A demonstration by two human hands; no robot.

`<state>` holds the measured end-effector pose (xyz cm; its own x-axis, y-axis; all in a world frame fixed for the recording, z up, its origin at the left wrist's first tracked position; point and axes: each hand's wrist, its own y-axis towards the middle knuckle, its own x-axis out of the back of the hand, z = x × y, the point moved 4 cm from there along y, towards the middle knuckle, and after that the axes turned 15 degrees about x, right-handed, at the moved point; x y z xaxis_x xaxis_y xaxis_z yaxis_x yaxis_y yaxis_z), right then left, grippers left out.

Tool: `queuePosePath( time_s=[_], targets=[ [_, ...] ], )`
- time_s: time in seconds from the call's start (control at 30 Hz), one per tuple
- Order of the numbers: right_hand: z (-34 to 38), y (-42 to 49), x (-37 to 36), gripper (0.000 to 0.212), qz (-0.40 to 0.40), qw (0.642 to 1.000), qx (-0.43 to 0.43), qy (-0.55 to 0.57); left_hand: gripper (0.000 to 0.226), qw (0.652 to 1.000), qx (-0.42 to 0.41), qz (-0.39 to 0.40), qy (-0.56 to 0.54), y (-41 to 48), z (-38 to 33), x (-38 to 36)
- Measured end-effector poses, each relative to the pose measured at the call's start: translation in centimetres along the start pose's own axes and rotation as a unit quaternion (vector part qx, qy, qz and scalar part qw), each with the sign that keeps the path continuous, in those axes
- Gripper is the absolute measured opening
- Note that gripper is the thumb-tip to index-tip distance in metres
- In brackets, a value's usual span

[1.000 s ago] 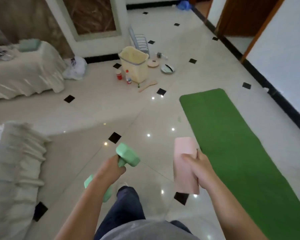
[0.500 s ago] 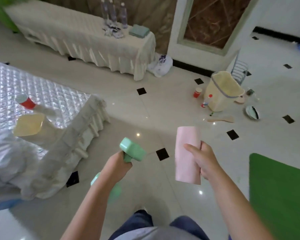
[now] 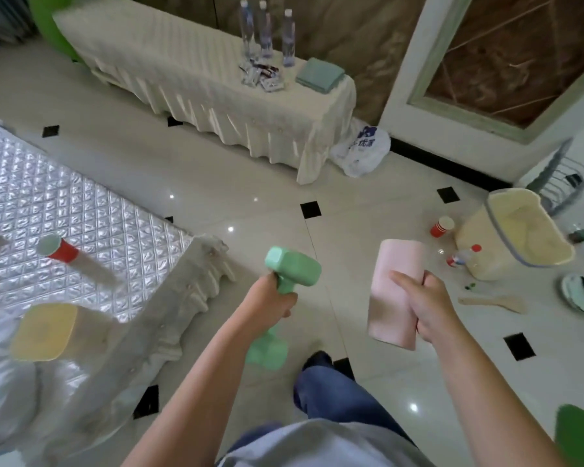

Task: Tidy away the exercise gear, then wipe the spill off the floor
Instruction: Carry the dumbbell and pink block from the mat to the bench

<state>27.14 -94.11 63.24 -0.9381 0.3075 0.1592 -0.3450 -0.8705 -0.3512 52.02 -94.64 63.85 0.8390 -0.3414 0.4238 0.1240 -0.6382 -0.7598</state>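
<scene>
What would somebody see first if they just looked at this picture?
Right in the middle, the left hand grips a mint green dumbbell and the right hand holds a pink roll. Off to the right, a yellow bin sits on the floor with a red cup and a small bottle beside it.

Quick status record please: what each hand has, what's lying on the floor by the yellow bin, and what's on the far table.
left hand: grips green dumbbell by its handle
right hand: holds pink roll
floor by yellow bin: red cup, small red-capped bottle, wooden spoon, plate
far table: three water bottles, folded green cloth, packets
green mat: corner on floor, bottom right
spill: cannot make out
</scene>
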Motion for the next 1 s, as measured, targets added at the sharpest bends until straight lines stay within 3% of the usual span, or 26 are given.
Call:
queuePosePath(
  time_s=[0.1,0.3,0.57,0.73,1.0],
  targets=[
    [4.4,6.9,-2.9,0.024,0.028,1.000,0.010,0.004,0.021,1.000,0.009,-0.005,-0.022,3.9,-5.9,3.3],
    [11.5,18.5,-12.5,0.009,0.089,0.996,0.021,-0.005,0.027,0.995,0.040,-0.033,-0.082,12.3,-12.8,11.8],
    [19.0,33.2,-30.2,0.023,0.121,0.992,0.025,-0.033,0.010,0.973,0.105,-0.054,-0.199,27.9,-19.3,26.9],
    [25.2,41.2,-40.6,0.023,0.147,0.987,0.043,-0.049,0.008,0.967,0.109,-0.098,-0.208,35.5,-23.6,36.8],
    [29.5,54.0,-53.4,0.038,0.150,0.988,0.007,-0.049,0.004,0.959,0.141,-0.091,-0.228,46.8,-28.9,48.3]
  ],
)
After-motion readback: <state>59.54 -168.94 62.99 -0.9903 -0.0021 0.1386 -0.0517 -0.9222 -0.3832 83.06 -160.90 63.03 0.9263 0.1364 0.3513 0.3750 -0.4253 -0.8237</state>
